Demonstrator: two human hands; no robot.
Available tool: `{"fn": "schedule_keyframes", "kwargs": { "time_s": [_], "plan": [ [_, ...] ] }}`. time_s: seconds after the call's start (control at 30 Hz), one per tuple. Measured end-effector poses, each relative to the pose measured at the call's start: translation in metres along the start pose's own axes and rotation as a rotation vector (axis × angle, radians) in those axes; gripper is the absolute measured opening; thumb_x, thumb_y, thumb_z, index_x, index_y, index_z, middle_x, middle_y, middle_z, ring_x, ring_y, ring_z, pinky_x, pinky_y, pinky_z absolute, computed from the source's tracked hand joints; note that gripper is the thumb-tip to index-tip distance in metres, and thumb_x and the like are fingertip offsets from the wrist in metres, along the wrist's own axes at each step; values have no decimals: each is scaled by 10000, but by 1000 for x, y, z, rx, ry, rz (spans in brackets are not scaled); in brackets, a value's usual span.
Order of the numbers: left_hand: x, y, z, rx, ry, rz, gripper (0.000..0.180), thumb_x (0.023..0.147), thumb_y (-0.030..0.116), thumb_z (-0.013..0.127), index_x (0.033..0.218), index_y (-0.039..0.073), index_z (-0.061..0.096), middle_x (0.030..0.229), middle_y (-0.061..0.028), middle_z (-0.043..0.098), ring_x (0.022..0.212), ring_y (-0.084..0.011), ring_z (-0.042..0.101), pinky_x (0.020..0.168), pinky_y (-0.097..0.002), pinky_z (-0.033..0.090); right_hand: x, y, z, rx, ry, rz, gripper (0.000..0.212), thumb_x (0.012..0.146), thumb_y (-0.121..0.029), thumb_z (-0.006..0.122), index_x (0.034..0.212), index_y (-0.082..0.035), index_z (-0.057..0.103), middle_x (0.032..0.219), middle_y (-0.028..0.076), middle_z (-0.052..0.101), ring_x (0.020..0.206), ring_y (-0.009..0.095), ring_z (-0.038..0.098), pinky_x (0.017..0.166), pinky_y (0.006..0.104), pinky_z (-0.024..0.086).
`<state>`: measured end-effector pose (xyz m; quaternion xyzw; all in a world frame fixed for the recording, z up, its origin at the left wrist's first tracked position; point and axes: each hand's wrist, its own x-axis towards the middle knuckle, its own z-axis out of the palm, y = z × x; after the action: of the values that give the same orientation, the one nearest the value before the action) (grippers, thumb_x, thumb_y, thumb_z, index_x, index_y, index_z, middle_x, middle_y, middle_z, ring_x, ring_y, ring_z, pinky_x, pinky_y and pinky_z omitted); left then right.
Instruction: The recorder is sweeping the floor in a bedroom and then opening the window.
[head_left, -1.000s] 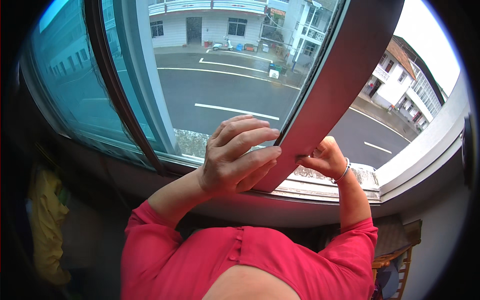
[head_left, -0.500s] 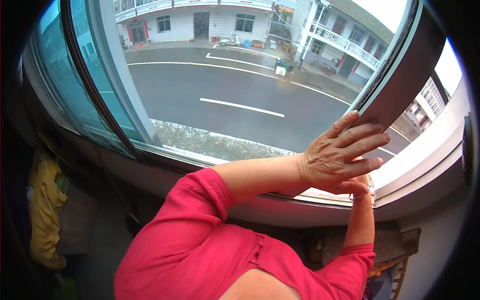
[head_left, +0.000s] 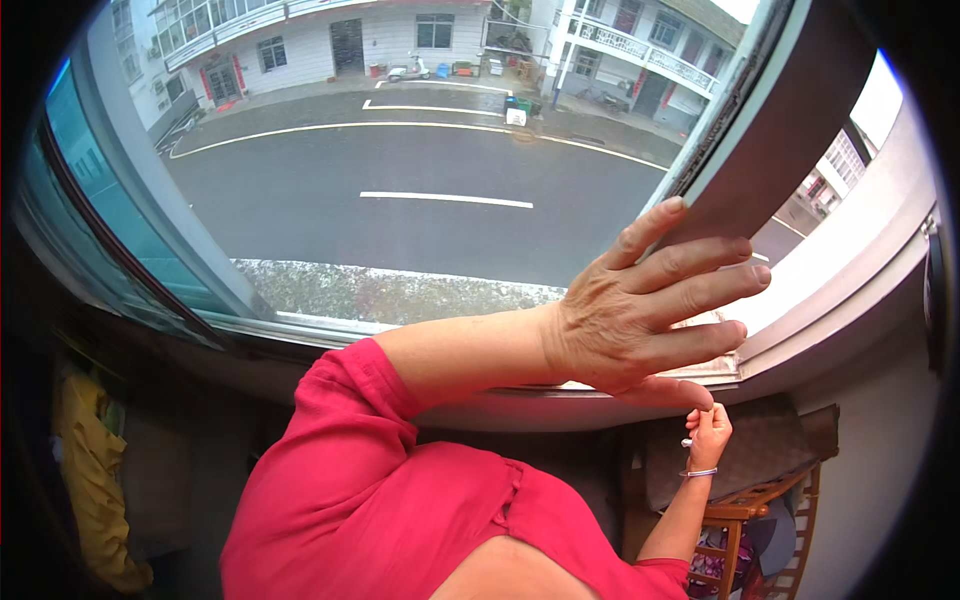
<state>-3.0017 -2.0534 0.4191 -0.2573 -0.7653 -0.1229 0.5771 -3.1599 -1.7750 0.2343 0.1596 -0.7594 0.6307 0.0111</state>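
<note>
My left hand (head_left: 640, 305) reaches across to the right with its fingers spread. It lies flat against the brown upright frame (head_left: 770, 130) of the sliding window, holding nothing. Below it, my right hand (head_left: 712, 432) is raised over the wooden furniture with its fingers curled closed. A silver ring and a bracelet (head_left: 702, 472) show on that hand. Whether anything small is in its fingers is hidden. The window glass (head_left: 420, 225) stretches to the left of the frame, and the pale sill track (head_left: 720, 368) runs beneath it.
A wooden chair (head_left: 735, 512) with a brown cushion (head_left: 728, 460) stands at lower right. Yellow cloth (head_left: 88, 480) hangs at far left. A bluish pane (head_left: 125, 230) is on the left side. Outside lie a road (head_left: 440, 160) and white buildings.
My right hand has come down and back from the sill, out from behind my left hand. My left hand stays spread on the frame. The view has shifted, so outdoor things sit further left.
</note>
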Motion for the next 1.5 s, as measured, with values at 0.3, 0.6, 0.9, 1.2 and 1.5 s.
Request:
{"fn": "schedule_keyframes", "kwargs": {
  "time_s": [0.3,0.6,0.9,1.2,1.5],
  "plan": [
    [11,-7,16,315,-153,95,605,781,677,359,1004,146,544,1189,-197,471,1148,-334,411,1028,-475,159,25,86,28,73,-105,150,167,803,-141,591,871,-4,524,719,27,573,622,78,554,512,198,408],
    [44,2,131,280,-70,75,593,746,671,439,952,140,601,1183,-177,505,1158,-303,423,1053,-419,111,42,128,12,78,-303,178,144,763,-70,541,896,-12,546,683,34,581,534,52,500,458,214,393],
    [79,12,257,123,-2,-19,567,724,625,516,1127,226,533,1302,-108,399,1240,-274,325,1061,-449,87,20,157,-39,75,-512,374,117,820,-51,509,919,-7,553,742,48,591,643,101,578,570,221,460],
    [110,20,344,126,-6,47,651,692,624,560,1149,164,509,1293,-169,381,1240,-324,308,1047,-477,123,-7,198,-107,81,-460,430,136,826,-71,510,944,-18,552,768,54,607,644,91,590,478,196,417],
    [121,26,382,112,-29,59,669,696,647,522,1160,166,494,1331,-164,332,1258,-308,289,1045,-482,107,-6,205,-130,168,-443,407,140,834,-83,506,948,-12,547,769,51,604,640,90,580,475,184,400]
  ]
}}
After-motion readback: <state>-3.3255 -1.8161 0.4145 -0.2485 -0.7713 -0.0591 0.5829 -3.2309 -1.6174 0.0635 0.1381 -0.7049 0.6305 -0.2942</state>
